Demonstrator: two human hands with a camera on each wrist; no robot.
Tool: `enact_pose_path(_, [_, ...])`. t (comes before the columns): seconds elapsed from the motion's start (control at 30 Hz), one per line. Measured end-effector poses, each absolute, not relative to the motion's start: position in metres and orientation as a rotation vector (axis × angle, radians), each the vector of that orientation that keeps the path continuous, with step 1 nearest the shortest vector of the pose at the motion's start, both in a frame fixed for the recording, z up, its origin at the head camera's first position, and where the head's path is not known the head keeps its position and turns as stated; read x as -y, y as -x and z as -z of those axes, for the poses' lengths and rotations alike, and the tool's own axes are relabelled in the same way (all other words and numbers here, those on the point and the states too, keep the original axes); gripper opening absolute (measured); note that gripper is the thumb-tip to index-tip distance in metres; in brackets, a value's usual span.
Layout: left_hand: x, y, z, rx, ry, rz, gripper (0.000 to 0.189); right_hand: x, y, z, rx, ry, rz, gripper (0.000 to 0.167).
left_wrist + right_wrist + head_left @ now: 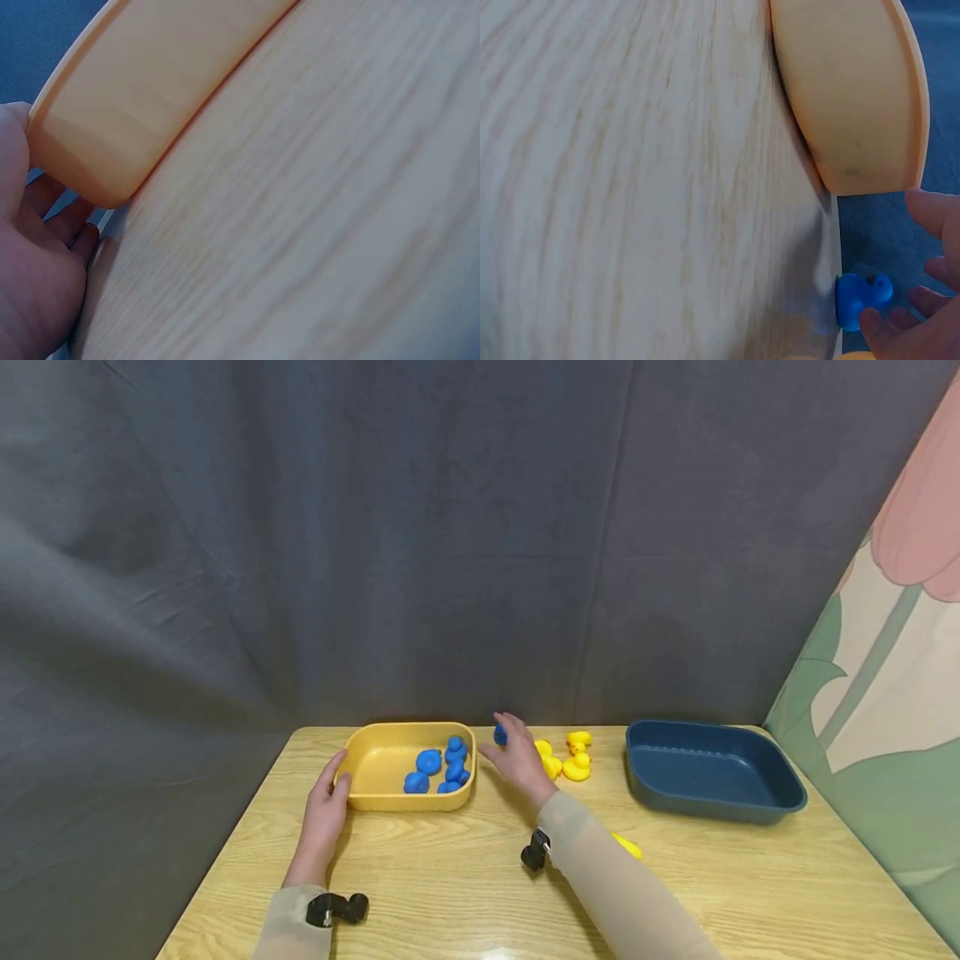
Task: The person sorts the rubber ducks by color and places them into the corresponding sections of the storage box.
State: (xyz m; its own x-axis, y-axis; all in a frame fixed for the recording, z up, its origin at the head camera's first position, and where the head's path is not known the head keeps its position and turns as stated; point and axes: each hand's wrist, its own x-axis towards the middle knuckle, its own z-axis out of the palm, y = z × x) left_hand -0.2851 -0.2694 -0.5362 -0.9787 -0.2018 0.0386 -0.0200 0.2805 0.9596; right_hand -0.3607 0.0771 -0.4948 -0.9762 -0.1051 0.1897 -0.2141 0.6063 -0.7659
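Note:
My left hand (327, 802) holds the left end of a yellow plastic tub (408, 804), thumb at the rim and the other fingers around the outside of the end wall. Several blue rubber ducks (428, 762) lie inside, grouped toward the right. Beyond the tub's right end, my right hand (522, 762) reaches over the table with its fingers spread. Another blue rubber duck (853, 302) stands by those fingers near the back edge, partly hidden by the hand in the head view. In the right wrist view one fingertip overlaps this duck, and another finger is right at the tub's rim.
Several yellow rubber ducks (577, 767) stand to the right of my right hand. One more yellow piece (628, 846) shows from behind the right sleeve. A dark blue tub (712, 810) sits farther right. Grey curtain (465, 543) hangs behind the wooden table (450, 885).

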Motion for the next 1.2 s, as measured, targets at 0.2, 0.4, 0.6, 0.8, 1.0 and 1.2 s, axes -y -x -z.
enact_pose_path(0.2, [0.270,0.288,0.539,2.384,-0.214,1.783,0.058,-0.075,0.363,0.500,2.741,-0.241,-1.229,0.076])
enact_pose_path(0.4, [0.270,0.289,0.541,2.389,-0.222,1.765,0.058,-0.076,0.363,0.505,2.749,-0.247,-1.211,0.078])
enact_pose_path(0.6, [0.269,0.287,0.539,2.398,-0.216,1.763,0.058,-0.078,0.363,0.509,2.772,-0.245,-1.205,0.076])
enact_pose_path(0.8, [0.269,0.288,0.536,2.413,-0.214,1.758,0.059,-0.078,0.363,0.512,2.782,-0.238,-1.191,0.074])
enact_pose_path(1.0, [0.269,0.288,0.537,2.415,-0.220,1.746,0.058,-0.077,0.363,0.513,2.748,-0.246,-1.217,0.063])
enact_pose_path(1.2, [0.269,0.288,0.537,2.415,-0.218,1.751,0.059,-0.076,0.360,0.511,2.755,-0.229,-1.252,0.058])
